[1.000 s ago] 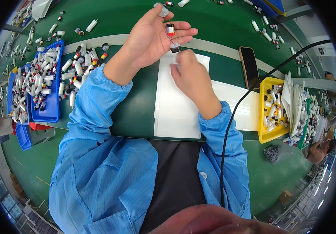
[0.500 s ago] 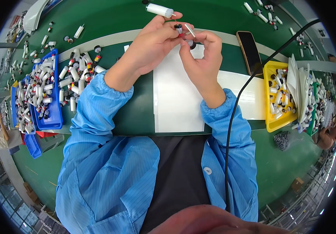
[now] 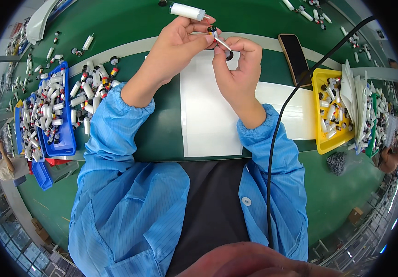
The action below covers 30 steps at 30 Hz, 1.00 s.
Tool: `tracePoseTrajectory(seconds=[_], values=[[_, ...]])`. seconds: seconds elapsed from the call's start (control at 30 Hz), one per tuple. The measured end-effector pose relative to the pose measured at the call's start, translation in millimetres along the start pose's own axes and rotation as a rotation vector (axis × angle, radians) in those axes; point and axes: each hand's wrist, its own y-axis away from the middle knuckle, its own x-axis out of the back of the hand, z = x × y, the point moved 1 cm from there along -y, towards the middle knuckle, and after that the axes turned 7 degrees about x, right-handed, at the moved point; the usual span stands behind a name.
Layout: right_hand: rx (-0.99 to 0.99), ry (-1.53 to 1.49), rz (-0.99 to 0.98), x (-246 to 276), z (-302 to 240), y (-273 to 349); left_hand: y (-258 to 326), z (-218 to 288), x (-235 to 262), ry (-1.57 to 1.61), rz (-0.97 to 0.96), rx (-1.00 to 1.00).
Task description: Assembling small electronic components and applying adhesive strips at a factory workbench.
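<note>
1. Clearly, with twelve o'clock pointing away from the person, the small dark-ended cell (image 3: 212,31) sits at the left fingertips: two o'clock from the left hand (image 3: 180,44), between ten and eleven from the right hand (image 3: 240,64). The left is nearer, touching it.
2. The cell's long axis runs near eleven to five, its black end toward eleven.
3. The thin white stick (image 3: 223,44) lies ten to four, its upper end at the cell and its lower end among the right fingertips.
4. The left thumb and forefinger are pinched on the cell. The white cylinder (image 3: 186,11) lies at twelve from that hand, its axis nine to three, its narrow tip dipping toward four; how it is supported is hidden.
5. The right thumb and forefinger curl close together about the stick; I cannot tell whether they grip it. A black disc (image 3: 229,55) shows beside them, at five from the cell.
6. The white sheet (image 3: 208,106) lies toward six, the blue tray (image 3: 63,147) at eight, and the yellow tray (image 3: 334,147) between four and five.
</note>
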Motion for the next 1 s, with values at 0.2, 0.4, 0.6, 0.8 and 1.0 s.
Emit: tracePoseTrajectory(seconds=[0.2, 0.4, 0.6, 0.8, 1.0], values=[[0.108, -0.093, -0.077, 15, -8, -22, -1, 0, 2, 0.013, 0.022, -0.062], [-0.547, -0.445, -0.165, 32, -12, -41, 0, 1, 3, -0.132, -0.058, -0.03], [-0.629, -0.475, -0.215, 33, -2, -39, 2, 3, 1, -0.254, -0.092, -0.011], [-0.67, -0.51, -0.203, 33, 2, -36, 3, -7, -1, -0.196, -0.066, -0.043], [-0.695, -0.521, -0.191, 30, 7, -33, 3, -7, 0, -0.264, -0.081, -0.097]])
